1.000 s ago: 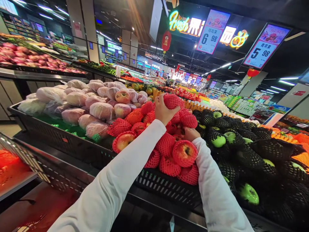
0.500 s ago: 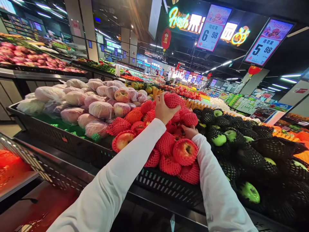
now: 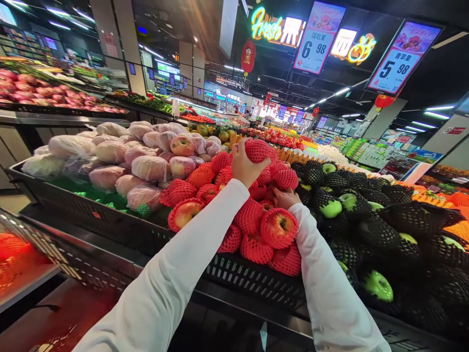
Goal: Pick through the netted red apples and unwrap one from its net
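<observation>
My left hand [image 3: 245,165] is wrapped round an apple in a red foam net [image 3: 258,150] at the top of the red-netted pile. Lower and to the right, my right hand [image 3: 287,199] reaches in among the apples, its visible fingers curled against a partly hidden red apple [image 3: 269,196]. Some of its fingers are out of sight behind the fruit. In front of both hands lie more netted apples, one with its stem end showing [image 3: 279,228]. Another netted apple [image 3: 285,179] rests just above my right hand.
Wrapped pinkish apples [image 3: 151,168] fill the left of the black crate [image 3: 252,286]. Green apples in black nets [image 3: 330,209] lie to the right. Price screens [image 3: 319,38] hang overhead. Onion-like produce [image 3: 32,90] is heaped on a stand at far left.
The whole view has shifted slightly, with the scene a little further left and up. Both hands keep almost the same places on the apples.
</observation>
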`<state>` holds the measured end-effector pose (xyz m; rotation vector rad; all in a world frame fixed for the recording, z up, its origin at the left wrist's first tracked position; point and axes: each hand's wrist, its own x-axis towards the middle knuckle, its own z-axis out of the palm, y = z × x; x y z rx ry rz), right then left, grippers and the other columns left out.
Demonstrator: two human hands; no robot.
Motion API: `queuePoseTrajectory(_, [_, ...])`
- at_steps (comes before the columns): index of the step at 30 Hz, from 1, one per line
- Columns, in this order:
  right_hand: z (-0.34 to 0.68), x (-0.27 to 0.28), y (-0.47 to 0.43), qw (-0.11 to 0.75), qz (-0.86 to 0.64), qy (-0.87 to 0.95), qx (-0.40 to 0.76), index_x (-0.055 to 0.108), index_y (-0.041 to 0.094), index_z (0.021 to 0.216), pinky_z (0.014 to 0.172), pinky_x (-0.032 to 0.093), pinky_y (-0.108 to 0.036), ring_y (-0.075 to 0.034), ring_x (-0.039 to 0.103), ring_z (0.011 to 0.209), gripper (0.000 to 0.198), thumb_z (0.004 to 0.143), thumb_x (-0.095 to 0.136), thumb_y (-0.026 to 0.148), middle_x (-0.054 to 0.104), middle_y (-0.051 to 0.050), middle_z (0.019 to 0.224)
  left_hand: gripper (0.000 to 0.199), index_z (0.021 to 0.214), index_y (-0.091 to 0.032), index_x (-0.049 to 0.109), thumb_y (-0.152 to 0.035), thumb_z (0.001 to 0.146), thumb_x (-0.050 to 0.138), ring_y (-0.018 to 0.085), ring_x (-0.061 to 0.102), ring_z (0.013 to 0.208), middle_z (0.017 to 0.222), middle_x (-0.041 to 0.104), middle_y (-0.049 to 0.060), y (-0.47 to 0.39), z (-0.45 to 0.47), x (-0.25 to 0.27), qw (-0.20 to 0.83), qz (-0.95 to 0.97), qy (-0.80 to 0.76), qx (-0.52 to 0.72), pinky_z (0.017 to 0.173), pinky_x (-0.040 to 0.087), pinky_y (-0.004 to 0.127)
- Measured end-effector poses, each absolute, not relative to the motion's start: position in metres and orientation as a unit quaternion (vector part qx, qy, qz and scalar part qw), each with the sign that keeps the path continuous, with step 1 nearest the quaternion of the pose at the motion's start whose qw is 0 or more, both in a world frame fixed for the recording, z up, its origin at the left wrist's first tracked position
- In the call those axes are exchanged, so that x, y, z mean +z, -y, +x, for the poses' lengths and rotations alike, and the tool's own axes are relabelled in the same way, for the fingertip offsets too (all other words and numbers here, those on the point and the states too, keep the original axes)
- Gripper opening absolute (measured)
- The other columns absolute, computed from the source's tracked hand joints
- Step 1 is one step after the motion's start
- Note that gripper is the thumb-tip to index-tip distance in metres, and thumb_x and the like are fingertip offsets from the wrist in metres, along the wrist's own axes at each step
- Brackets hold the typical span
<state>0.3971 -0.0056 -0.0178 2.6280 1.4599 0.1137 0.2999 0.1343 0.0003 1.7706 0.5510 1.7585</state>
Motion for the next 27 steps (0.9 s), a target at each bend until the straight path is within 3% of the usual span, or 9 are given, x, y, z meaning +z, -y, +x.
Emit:
queuePoseTrajectory(3, [0.398, -0.019, 0.005, 0.059, 0.874, -0.48, 0.043, 0.026, 0.033, 0.159, 0.107, 0.037, -0.055, -0.037, 0.037, 0.141, 0.064, 0.097, 0.041, 0.037, 0.048, -0.005, 0.155, 0.071, 0.122, -0.026, 0.045, -0.022, 0.065, 0.088, 0.031, 0.052, 0.126, 0.125, 0.051, 0.011, -0.134, 0.3, 0.0, 0.289, 0.663, -0.206, 0.659, 0.11, 0.046, 0.049])
queuePoseTrajectory(7, [0.398, -0.019, 0.005, 0.068, 0.877, -0.474, 0.035, 0.038, 0.033, 0.153, 0.108, 0.036, -0.055, -0.036, 0.034, 0.142, 0.059, 0.095, 0.044, 0.037, 0.053, -0.004, 0.151, 0.072, 0.122, -0.025, 0.045, -0.023, 0.065, 0.088, 0.032, 0.051, 0.128, 0.127, 0.051, 0.011, -0.134, 0.3, 0.0, 0.292, 0.666, -0.208, 0.654, 0.11, 0.046, 0.05])
queuePoseTrajectory(12, [0.401, -0.019, 0.002, 0.071, 0.876, -0.476, 0.021, 0.039, 0.025, 0.149, 0.106, 0.036, -0.053, -0.036, 0.036, 0.137, 0.067, 0.087, 0.058, 0.041, 0.056, -0.007, 0.148, 0.072, 0.123, -0.024, 0.045, -0.023, 0.065, 0.088, 0.032, 0.051, 0.127, 0.126, 0.051, 0.011, -0.133, 0.3, 0.0, 0.287, 0.668, -0.211, 0.653, 0.109, 0.047, 0.05])
queuePoseTrajectory(18, [0.404, -0.021, 0.003, 0.073, 0.876, -0.476, 0.033, 0.039, 0.035, 0.151, 0.107, 0.033, -0.054, -0.038, 0.033, 0.139, 0.065, 0.089, 0.057, 0.044, 0.05, -0.002, 0.153, 0.072, 0.123, -0.025, 0.046, -0.021, 0.064, 0.088, 0.032, 0.052, 0.126, 0.126, 0.051, 0.011, -0.134, 0.302, -0.001, 0.288, 0.667, -0.199, 0.658, 0.109, 0.046, 0.051])
queuePoseTrajectory(22, [0.399, -0.02, 0.004, 0.054, 0.878, -0.474, 0.029, 0.044, 0.022, 0.147, 0.107, 0.035, -0.055, -0.04, 0.033, 0.14, 0.063, 0.088, 0.061, 0.039, 0.052, -0.01, 0.151, 0.072, 0.123, -0.023, 0.047, -0.021, 0.064, 0.088, 0.031, 0.053, 0.124, 0.125, 0.053, 0.011, -0.136, 0.302, -0.001, 0.27, 0.682, -0.169, 0.658, 0.11, 0.045, 0.05])
queuePoseTrajectory(27, [0.393, -0.018, 0.007, 0.013, 0.893, -0.445, 0.061, 0.023, 0.011, 0.156, 0.108, 0.038, -0.051, -0.036, 0.036, 0.14, 0.083, 0.088, 0.066, 0.035, 0.047, -0.02, 0.151, 0.077, 0.127, -0.023, 0.048, -0.023, 0.061, 0.088, 0.03, 0.053, 0.124, 0.126, 0.052, 0.01, -0.131, 0.298, -0.001, 0.226, 0.755, -0.087, 0.609, 0.109, 0.046, 0.048])
